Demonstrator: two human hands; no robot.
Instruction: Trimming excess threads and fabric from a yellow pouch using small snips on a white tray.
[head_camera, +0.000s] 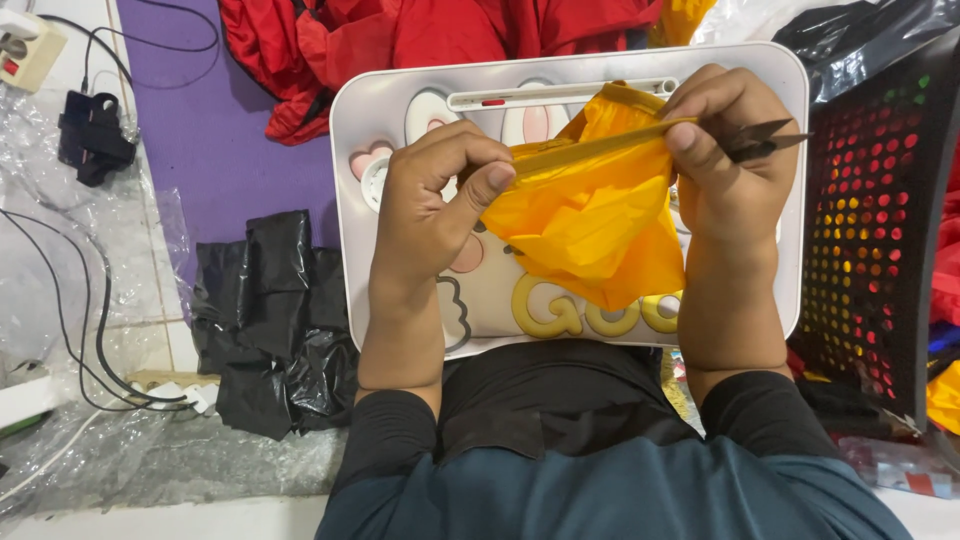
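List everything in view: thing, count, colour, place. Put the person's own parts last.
yellow cloth: one, yellow-orange, stretched between both hands over the tray
small snips: one, dark metal, in the right hand
lap tray: one, white with cartoon print, on the lap
black plastic bags: a pile, black, left of the tray
red cloth: a heap, red, beyond the tray
basket: one, black, perforated, at right
power adapter: one, black, upper left
left hand: pinching the cloth's edge
right hand: holding cloth and snips
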